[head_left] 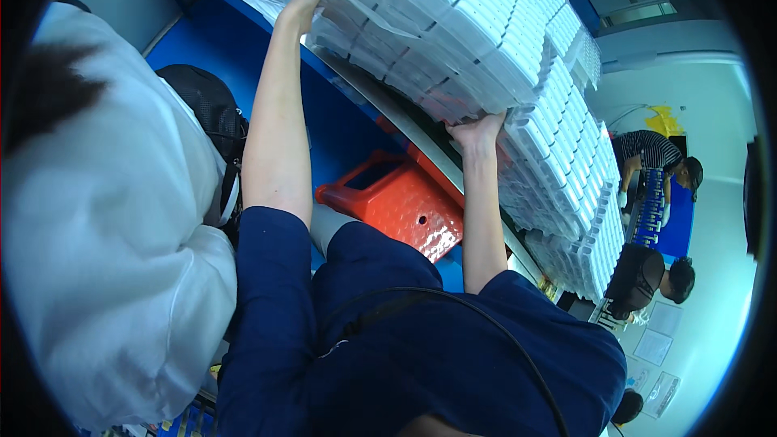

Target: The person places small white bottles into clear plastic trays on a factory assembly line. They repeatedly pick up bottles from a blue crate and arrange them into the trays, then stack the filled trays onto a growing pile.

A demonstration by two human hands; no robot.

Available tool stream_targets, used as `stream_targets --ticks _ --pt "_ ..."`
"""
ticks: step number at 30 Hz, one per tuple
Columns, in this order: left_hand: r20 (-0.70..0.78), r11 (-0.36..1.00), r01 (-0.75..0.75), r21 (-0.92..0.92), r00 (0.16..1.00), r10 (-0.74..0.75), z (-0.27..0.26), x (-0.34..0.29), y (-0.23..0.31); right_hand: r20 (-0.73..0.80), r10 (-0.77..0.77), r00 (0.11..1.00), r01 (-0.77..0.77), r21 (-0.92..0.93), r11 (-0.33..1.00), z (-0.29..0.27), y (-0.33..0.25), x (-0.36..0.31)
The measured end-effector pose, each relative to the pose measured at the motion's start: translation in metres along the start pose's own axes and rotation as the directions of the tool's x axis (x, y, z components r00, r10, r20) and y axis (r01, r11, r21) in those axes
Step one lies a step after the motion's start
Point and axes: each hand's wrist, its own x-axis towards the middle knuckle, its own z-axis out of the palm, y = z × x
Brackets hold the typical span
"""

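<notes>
Two hands (pixel 304 8) (pixel 479 128), finger grip unclear, touch translucent plastic trays (pixel 453 61) at the grey table's edge (pixel 364 86); blue floor (pixel 328 125), one red plastic stool (pixel 401 206).

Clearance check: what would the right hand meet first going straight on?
The stack of plastic trays. The right hand appears right against its near side; fingers are partly hidden, so exact contact is unclear.

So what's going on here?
The person's bare left hand and bare right hand are both at the near side of stacked clear plastic trays of white oblong pieces, partly hidden, so their grip can't be judged. A red plastic stool shows below; another person in white is close on the left.
</notes>
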Motion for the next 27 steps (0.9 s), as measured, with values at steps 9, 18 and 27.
stream_targets --ticks 9,18,27 --pt "0.189 0.927 0.374 0.023 0.909 -0.372 -0.020 0.003 0.015 -0.001 0.068 0.998 -0.068 0.007 0.998 0.004 -0.007 -0.006" --pt "0.148 0.952 0.295 0.083 0.941 -0.305 -0.016 0.003 0.009 -0.061 0.104 0.993 -0.106 -0.025 0.994 -0.001 -0.003 0.005" --pt "0.150 0.943 0.325 0.074 0.931 -0.333 -0.014 -0.001 0.020 -0.066 0.124 0.990 -0.126 -0.030 0.992 0.006 -0.008 0.005"
